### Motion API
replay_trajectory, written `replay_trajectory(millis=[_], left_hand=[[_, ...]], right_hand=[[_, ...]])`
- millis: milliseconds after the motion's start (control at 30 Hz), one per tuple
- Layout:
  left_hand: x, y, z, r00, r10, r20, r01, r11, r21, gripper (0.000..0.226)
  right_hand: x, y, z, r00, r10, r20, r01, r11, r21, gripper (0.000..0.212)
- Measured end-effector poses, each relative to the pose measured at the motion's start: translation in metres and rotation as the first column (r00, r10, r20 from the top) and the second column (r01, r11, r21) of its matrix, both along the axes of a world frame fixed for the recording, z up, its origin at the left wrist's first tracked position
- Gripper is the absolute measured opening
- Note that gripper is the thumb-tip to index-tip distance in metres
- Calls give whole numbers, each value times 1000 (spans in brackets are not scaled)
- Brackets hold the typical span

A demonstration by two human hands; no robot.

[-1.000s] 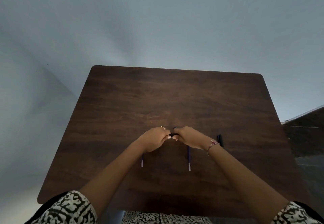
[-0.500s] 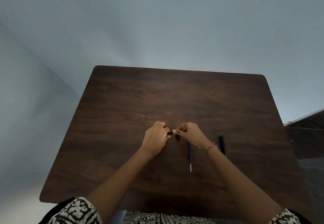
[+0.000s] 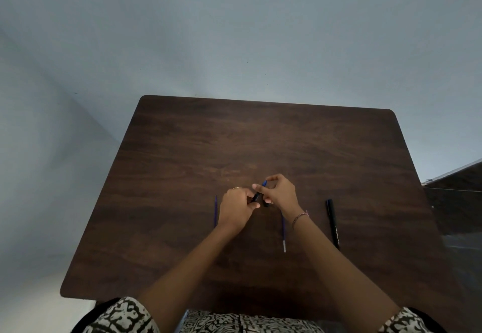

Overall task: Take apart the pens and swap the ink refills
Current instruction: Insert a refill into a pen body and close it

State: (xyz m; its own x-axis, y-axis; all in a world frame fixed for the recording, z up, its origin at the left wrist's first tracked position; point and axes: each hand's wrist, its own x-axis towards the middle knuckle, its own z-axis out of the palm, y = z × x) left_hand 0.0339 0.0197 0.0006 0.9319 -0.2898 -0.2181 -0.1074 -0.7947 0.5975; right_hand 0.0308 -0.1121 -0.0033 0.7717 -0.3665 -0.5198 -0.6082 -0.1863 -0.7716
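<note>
Pen barrel [image 3: 258, 195] — axis lower-left to upper-right; left hand [image 3: 236, 208] grips lower end, right hand [image 3: 280, 193] pinches tip (blue).

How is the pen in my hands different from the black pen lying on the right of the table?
The held pen is gripped by the left hand and right hand; the black pen lies untouched on the table. The held pen slants and shows a blue end; the black pen points roughly toward you and looks all black. Both are slim and dark.
</note>
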Motion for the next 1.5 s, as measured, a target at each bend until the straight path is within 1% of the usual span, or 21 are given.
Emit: replay_trajectory(millis=[100,200,233,333,367,400,500,567,633,733,833,900,1000,1067,1167,1267,1300,1333,1367,1433,1500], left_hand=[[-2,-1,1,997,45,-65,-47,999,-26,31],[-2,0,1,991,71,-117,-74,997,-25,29],[-2,0,1,986,91,-139,-96,995,-32,29],[-3,2,1,975,125,-185,-137,989,-56,28],[-3,2,1,973,131,-192,-146,987,-68,27],[-3,3,1,970,140,-200,-159,984,-83,26],[-4,2,2,963,154,-223,-182,977,-110,25],[-5,1,1,957,155,-244,-187,976,-112,26],[-6,2,2,956,152,-252,-185,976,-112,25],[-6,6,0,955,146,-259,-185,974,-134,25],[-9,9,-1,954,150,-262,-196,967,-160,24],[-10,9,-2,952,155,-264,-206,963,-176,22],[-11,10,-2,948,163,-274,-220,956,-194,21],[-12,10,0,937,177,-301,-246,947,-209,23],[-13,13,0,934,177,-309,-254,940,-229,22],[-14,17,0,930,189,-316,-273,930,-248,20],[-14,17,1,928,194,-319,-279,928,-247,21],[-14,17,1,926,198,-320,-284,927,-247,20],[-14,16,1,928,198,-317,-283,927,-248,19],[-14,15,2,932,188,-311,-272,928,-253,17],[-16,13,3,929,175,-325,-265,929,-257,18]], right_hand=[[0,4,-5,998,-64,17,64,998,11,34],[-2,6,-6,999,-47,20,46,998,46,29],[-2,7,-6,999,-40,20,38,996,78,30],[-3,11,-2,998,-60,24,52,970,239,34],[-3,12,-1,998,-62,29,53,970,239,35],[-4,13,0,998,-57,36,48,978,204,36],[-7,17,1,999,-10,46,9,1000,28,45],[-9,17,0,998,-34,43,35,999,-11,44],[-10,17,-1,997,-65,38,64,997,31,39],[-11,17,-1,997,-82,17,78,987,144,34],[-12,20,0,995,-100,13,94,965,246,35],[-14,23,0,996,-87,32,79,977,197,39],[-17,26,-2,996,-49,69,47,999,24,51],[-17,27,-3,996,-51,72,52,999,-9,50],[-19,29,-2,996,-58,64,56,998,34,42],[-18,27,-1,995,-79,53,66,975,214,41],[-18,27,0,995,-88,55,71,964,255,40],[-18,27,0,994,-89,57,71,962,264,39],[-17,27,1,995,-77,58,61,968,243,40],[-19,27,3,998,-14,57,7,992,127,45],[-20,27,3,998,-5,56,3,1000,31,50]])
